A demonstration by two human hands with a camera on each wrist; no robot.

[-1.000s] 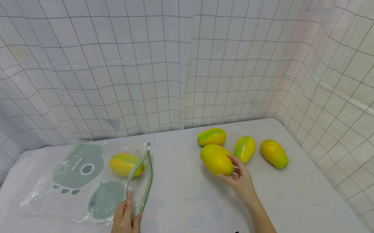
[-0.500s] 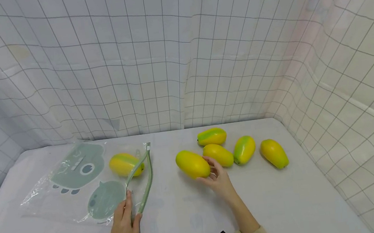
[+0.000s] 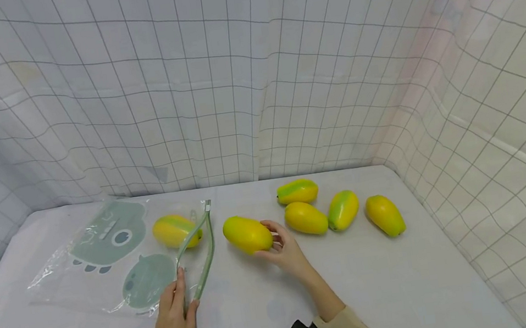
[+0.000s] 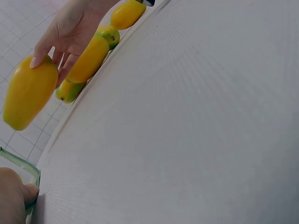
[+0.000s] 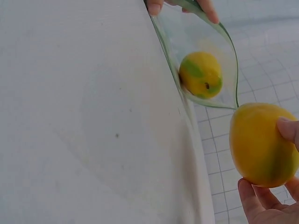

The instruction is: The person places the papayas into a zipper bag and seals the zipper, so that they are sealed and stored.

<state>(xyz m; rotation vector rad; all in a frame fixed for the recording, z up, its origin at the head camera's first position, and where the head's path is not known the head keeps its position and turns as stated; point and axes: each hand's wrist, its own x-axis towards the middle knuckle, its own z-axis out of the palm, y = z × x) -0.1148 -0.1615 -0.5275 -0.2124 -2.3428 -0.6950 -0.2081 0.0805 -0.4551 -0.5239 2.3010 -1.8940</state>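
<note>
Yellow papayas rightward — right fingers grip another papaya — left fingers hold bag rim.

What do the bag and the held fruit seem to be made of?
Bag: apparently clear, glossy plastic film; creases shine and another fruit shows through. Held fruit: smooth, satin surface with soft highlights, perhaps moulded plastic, though real skin is possible.

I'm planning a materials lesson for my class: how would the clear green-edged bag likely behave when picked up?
The clear green-edged bag would probably flop, since its film lies wrinkled. The papaya-like fruit inside would likely make it sag. Its green edging looks somewhat stiffer, bowing open in smooth curves.
</note>
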